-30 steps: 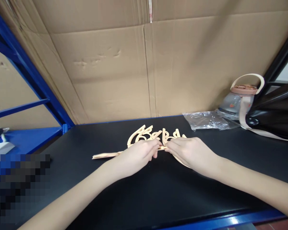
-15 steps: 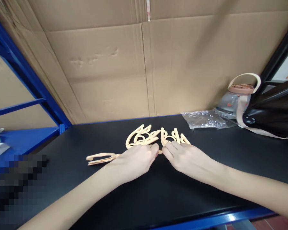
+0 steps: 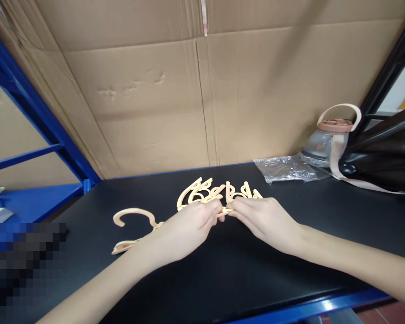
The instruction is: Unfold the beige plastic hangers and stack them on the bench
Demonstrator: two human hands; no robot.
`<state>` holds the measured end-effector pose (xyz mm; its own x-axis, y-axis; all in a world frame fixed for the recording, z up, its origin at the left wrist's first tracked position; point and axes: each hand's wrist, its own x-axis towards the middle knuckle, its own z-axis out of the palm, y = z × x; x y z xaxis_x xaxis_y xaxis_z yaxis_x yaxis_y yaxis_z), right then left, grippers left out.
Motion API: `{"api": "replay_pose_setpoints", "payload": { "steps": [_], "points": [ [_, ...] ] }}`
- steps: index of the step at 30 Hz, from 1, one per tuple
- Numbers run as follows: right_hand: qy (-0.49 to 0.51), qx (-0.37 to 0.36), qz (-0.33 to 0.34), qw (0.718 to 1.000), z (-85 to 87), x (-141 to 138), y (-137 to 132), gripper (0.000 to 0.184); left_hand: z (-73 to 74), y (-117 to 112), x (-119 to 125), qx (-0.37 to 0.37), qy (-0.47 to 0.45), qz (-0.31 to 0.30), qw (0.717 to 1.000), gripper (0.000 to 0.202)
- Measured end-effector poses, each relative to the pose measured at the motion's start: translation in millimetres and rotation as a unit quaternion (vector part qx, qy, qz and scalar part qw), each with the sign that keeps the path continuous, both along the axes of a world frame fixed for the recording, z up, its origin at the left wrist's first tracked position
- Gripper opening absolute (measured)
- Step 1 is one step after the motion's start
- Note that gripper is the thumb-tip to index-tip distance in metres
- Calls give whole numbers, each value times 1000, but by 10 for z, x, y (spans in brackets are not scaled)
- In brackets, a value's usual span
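A beige plastic folding hanger [image 3: 132,221] lies across the black tabletop [image 3: 222,270], its hook curling up at the left. My left hand [image 3: 189,227] is closed on the hanger's right part, fingers pinched near its end. My right hand [image 3: 263,218] meets it from the right, fingertips pinching the same end piece. Just behind both hands lies a small pile of several more beige hangers [image 3: 209,193], folded and overlapping.
A crumpled clear plastic bag [image 3: 285,168] lies at the back right, next to a clear water bottle [image 3: 327,139] with a pink lid and beige strap. A black bag [image 3: 384,157] sits at far right. Cardboard [image 3: 202,99] walls the back; blue shelf frame [image 3: 37,108] stands left.
The hanger in my hands has swung open: its left end moved toward me and the hook now stands out at the left. Both hands stayed pinched at its right end.
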<state>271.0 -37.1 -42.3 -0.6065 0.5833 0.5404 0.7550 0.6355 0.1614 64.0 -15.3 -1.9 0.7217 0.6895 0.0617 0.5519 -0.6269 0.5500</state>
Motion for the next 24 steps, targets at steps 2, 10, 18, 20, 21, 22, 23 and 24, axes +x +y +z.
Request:
{"api": "replay_pose_setpoints", "payload": {
  "steps": [2, 10, 18, 20, 21, 22, 23, 24],
  "points": [
    [4, 5, 15, 1000, 7, 21, 11, 21, 3, -23, 8, -52, -40, 11, 998, 25],
    [81, 27, -68, 994, 246, 181, 60, 34, 43, -34, 42, -275, -157, 44, 947, 35],
    [1, -162, 9, 987, 32, -15, -69, 33, 48, -1, 32, -194, -191, 77, 959, 41],
    [-5, -177, 35, 984, -65, -145, -150, 38, 48, -2, 34, -163, -181, 91, 966, 46],
    [-6, -183, 48, 982, -94, -208, -176, 41, 44, -1, 35, -146, -175, 96, 969, 47],
    [-7, -186, 60, 981, -103, -260, -191, 44, 37, 2, 37, -127, -169, 100, 972, 48],
    [-8, -185, 67, 980, -91, -295, -197, 46, 27, 8, 38, -107, -163, 103, 975, 48],
    [-6, -179, 72, 981, -59, -308, -201, 47, 15, 15, 39, -88, -158, 104, 978, 48]
  ]
}}
